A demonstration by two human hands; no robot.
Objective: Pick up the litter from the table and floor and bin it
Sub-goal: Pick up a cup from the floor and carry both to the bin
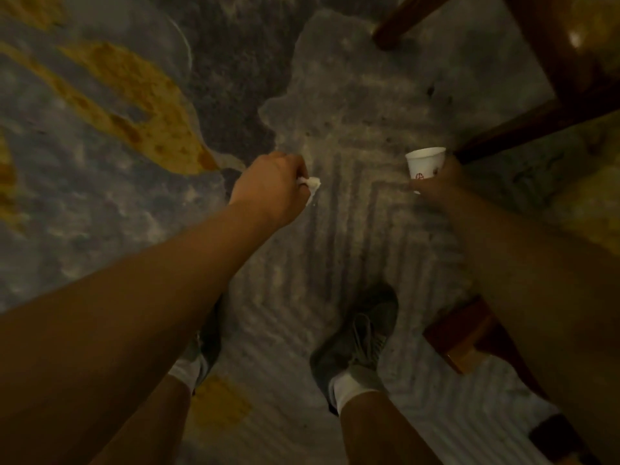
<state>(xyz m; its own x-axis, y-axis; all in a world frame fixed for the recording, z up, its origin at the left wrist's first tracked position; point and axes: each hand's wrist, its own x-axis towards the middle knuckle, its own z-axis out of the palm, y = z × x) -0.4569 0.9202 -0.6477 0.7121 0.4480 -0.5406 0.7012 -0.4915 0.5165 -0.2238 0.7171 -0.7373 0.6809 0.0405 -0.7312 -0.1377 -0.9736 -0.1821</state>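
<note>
I look straight down at a patterned carpet. My left hand [271,186] is closed around a small crumpled white tissue [313,183], which pokes out past the fingers. A white paper cup [424,162] with a small red mark sits upright in my right hand [443,182], its open mouth facing up. Both arms reach forward over the floor at about the same height. No bin is in view.
Dark wooden furniture legs and rails [553,105] stand at the right, just beyond the cup, with another wooden piece [469,337] lower right. My two grey shoes [355,333] stand on the grey and yellow carpet [134,95] below my hands.
</note>
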